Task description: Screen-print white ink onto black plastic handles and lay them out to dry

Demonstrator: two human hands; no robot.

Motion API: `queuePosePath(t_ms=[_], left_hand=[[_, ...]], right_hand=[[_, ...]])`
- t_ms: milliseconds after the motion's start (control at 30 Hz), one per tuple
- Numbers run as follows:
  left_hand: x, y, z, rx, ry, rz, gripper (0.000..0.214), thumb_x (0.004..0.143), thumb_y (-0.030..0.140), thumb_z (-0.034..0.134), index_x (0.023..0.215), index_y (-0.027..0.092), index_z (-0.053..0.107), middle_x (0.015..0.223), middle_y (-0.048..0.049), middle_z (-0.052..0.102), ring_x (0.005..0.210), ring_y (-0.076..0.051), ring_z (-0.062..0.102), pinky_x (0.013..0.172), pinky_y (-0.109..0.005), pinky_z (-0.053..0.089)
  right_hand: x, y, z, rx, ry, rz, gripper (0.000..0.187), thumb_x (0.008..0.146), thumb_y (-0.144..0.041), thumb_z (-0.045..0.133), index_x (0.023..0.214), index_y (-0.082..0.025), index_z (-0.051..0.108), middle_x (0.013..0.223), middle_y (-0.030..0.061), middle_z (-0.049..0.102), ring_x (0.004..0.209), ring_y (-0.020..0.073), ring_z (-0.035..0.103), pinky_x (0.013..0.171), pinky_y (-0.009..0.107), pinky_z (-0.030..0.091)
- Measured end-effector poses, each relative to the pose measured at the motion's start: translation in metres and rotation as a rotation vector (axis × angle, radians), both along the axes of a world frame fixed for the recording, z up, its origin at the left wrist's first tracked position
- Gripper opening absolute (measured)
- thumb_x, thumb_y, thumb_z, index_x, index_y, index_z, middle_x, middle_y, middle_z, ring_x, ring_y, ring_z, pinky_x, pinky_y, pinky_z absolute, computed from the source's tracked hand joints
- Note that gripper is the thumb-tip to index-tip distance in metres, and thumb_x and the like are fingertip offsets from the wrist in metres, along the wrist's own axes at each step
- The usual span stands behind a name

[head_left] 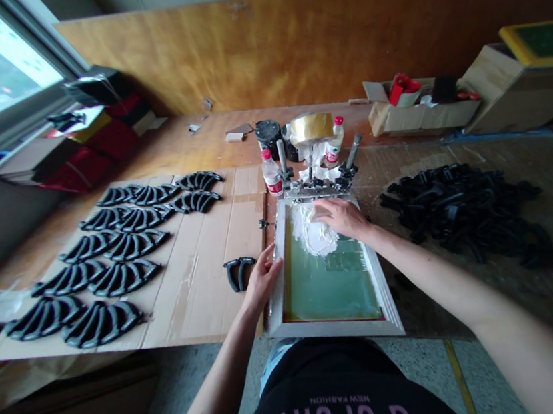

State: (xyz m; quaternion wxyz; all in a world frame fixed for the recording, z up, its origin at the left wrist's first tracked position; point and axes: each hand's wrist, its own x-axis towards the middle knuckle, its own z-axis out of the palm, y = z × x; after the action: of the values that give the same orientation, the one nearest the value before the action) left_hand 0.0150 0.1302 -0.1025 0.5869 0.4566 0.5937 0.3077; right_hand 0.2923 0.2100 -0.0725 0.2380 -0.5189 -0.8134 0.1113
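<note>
A silkscreen frame (393, 313) with a green mesh (329, 288) lies flat in front of me, its far end in a metal clamp (317, 188). Thick white paste (317, 239) is heaped on the far part of the mesh. My right hand (343, 217) is closed at the edge of this paste; whatever its fingers grip is hidden. At the frame's left edge, my left hand (265, 274) is open, with thumb and fingers apart. Just left of that hand, a small pair of black curved plastic parts (238, 273) rests on the cardboard.
Fanned rows of black curved parts (124, 256) cover the left of the cardboard sheet (199, 277). A loose pile of black parts (458, 208) lies on the right. Bottles (271, 174), a dark jar (268, 137) and a tape roll (311, 127) stand behind the clamp.
</note>
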Motion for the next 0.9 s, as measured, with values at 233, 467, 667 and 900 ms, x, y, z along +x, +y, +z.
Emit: queuePosePath(t_ms=[233, 467, 667, 900], left_hand=[[0.012, 0.030, 0.078, 0.207, -0.188, 0.084, 0.052, 0.085, 0.063, 0.049, 0.102, 0.018, 0.067, 0.089, -0.0031, 0.067, 0.071, -0.014, 0.061, 0.060, -0.024, 0.049], [0.046, 0.067, 0.101, 0.326, -0.356, 0.266, 0.047, 0.088, 0.057, 0.045, 0.111, 0.018, 0.058, 0.092, -0.0050, 0.068, 0.075, -0.013, 0.064, 0.061, -0.022, 0.050], [0.079, -0.011, 0.033, -0.267, -0.430, 0.108, 0.059, 0.081, 0.063, 0.056, 0.117, 0.016, 0.055, 0.104, -0.0137, 0.069, 0.080, -0.019, 0.067, 0.060, -0.027, 0.053], [-0.009, -0.014, -0.026, -0.211, -0.065, 0.279, 0.054, 0.078, 0.067, 0.050, 0.090, 0.015, 0.058, 0.071, -0.0053, 0.069, 0.056, -0.016, 0.062, 0.054, -0.029, 0.051]], right_hand=[[0.085, 0.027, -0.003, -0.038, 0.178, -0.571, 0.035, 0.091, -0.037, 0.050, 0.119, -0.018, 0.059, 0.078, 0.0038, 0.070, 0.071, 0.0191, 0.063, 0.072, 0.031, 0.048], [0.054, -0.044, -0.064, -0.101, 0.047, -0.225, 0.033, 0.083, -0.034, 0.065, 0.112, -0.021, 0.061, 0.098, 0.0074, 0.067, 0.094, 0.0240, 0.059, 0.085, 0.039, 0.048], [-0.028, -0.089, -0.044, -0.002, -0.105, -0.174, 0.012, 0.091, -0.028, 0.057, 0.096, -0.020, 0.066, 0.091, 0.0093, 0.062, 0.095, 0.0253, 0.052, 0.086, 0.039, 0.044], [0.055, -0.102, -0.068, -0.004, -0.073, -0.247, 0.036, 0.088, -0.004, 0.044, 0.113, -0.022, 0.063, 0.104, 0.0059, 0.065, 0.100, 0.0214, 0.054, 0.087, 0.033, 0.044]])
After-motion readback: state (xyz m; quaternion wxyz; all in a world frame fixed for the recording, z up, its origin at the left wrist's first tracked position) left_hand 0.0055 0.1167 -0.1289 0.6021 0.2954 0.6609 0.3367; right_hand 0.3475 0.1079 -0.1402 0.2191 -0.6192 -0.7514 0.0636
